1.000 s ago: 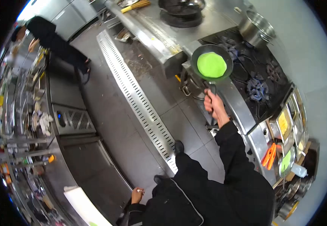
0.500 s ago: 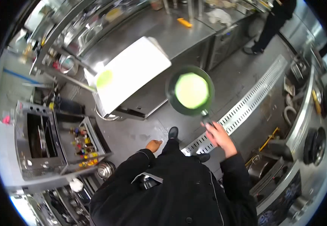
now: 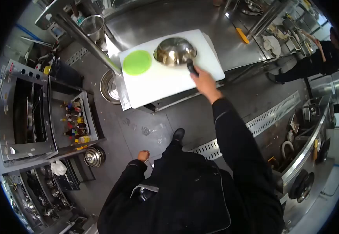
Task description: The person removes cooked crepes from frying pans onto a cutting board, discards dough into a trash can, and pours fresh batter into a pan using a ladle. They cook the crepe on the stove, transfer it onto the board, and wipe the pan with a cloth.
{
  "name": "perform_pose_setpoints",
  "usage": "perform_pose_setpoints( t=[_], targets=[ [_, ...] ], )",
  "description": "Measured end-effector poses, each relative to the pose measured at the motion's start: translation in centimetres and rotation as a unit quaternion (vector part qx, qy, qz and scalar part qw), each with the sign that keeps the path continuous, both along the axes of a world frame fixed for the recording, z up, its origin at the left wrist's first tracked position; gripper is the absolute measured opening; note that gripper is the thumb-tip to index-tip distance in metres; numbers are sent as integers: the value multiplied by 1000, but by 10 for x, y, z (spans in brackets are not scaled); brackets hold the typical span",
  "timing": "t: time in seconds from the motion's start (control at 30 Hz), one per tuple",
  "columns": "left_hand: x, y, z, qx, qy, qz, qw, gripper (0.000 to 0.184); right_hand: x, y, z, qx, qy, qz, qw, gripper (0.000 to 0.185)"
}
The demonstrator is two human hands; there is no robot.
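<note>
In the head view, where a steel counter (image 3: 146, 17) runs across from 11 to 2 o'clock, a white board (image 3: 163, 84) lies on it, slightly aslant. At 12 o'clock, over the board, I see a pan (image 3: 175, 51) turned bottom up, its shiny metal underside rounded and catching the light. Whether its rim touches the board, I can't tell. The right hand (image 3: 207, 85), toward 1 o'clock, has its grip closed around the pan's black handle (image 3: 193, 68), the arm reaching up from below in a dark sleeve.

A flat green disc (image 3: 137, 62) lies on the board at 11 o'clock, just beside the pan. The left hand (image 3: 143, 156) hangs at 7 o'clock, low over the floor (image 3: 154, 121) and well apart from the board; its grip is curled in, but I can't tell if anything is in it.

Farther along the counter, toward 1 o'clock, lies an orange-handled tool (image 3: 242, 36), with a crumpled white cloth (image 3: 271, 46) at 2 o'clock. Another person (image 3: 317, 64) in dark clothes stands beyond that. A round metal bowl (image 3: 110, 87) sits at 10 o'clock, and at 9 there's a group of bottles (image 3: 75, 121) beside an oven (image 3: 25, 113).
</note>
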State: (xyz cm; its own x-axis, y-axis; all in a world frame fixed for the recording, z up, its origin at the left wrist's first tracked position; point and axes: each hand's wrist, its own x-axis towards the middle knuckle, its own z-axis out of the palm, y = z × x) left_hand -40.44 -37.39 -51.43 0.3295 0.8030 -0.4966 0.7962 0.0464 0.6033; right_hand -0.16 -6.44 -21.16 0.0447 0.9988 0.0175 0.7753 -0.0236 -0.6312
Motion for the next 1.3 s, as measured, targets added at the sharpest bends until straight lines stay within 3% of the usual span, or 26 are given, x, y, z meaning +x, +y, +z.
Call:
perform_pose_setpoints(
  t=[0.1,0.17,0.2,0.3,0.37,0.43,0.5,0.57,0.63,0.7,0.77,0.8,0.9,1.03,1.13,1.17,1.23,1.3],
  targets=[
    [-12,-12,0,29,-69,-49,996,20,6,61,44,-80,-71,57,993,49],
    [3,-2,8,-184,-164,174,953,22,10,77,54,-83,-101,69,989,50],
    [13,5,10,-284,-206,279,894,24,11,77,59,-49,-98,54,992,50],
    [35,22,17,-272,-235,274,892,25,17,63,49,17,-89,21,996,51],
    [51,38,21,-263,-248,265,894,26,31,40,18,143,64,-16,987,48],
    [72,61,30,-306,-241,196,900,23,33,-14,23,1,294,-118,948,50],
    [107,91,58,-288,-236,117,921,23,43,-83,20,-7,272,-70,960,40],
    [150,122,107,-280,-224,2,933,22,56,-144,12,-29,311,-136,940,36],
    [217,148,151,-352,-296,-79,884,20,69,-209,14,-142,396,-284,862,34],
    [284,151,180,-398,-298,-174,850,21,72,-268,12,-161,420,-369,814,30],
    [340,129,207,-465,-315,-200,803,24,68,-329,-10,-81,391,-424,813,26],
    [367,109,219,-483,-285,-261,786,24,64,-356,-22,-47,392,-481,783,26],
    [432,32,262,-428,-294,-364,773,29,48,-421,-35,139,426,-531,719,25],
    [483,-82,288,-421,-223,-552,684,27,33,-525,-32,285,371,-612,637,28],
    [484,-177,324,-457,-208,-596,627,28,21,-625,14,266,199,-619,711,35],
    [486,-205,329,-468,-209,-603,611,29,16,-661,31,275,194,-636,694,35],
    [483,-266,325,-503,-165,-610,590,28,-7,-741,64,72,223,-614,754,32],
    [473,-325,318,-570,-96,-583,571,27,-43,-813,74,78,230,-645,724,27]
  ],
)
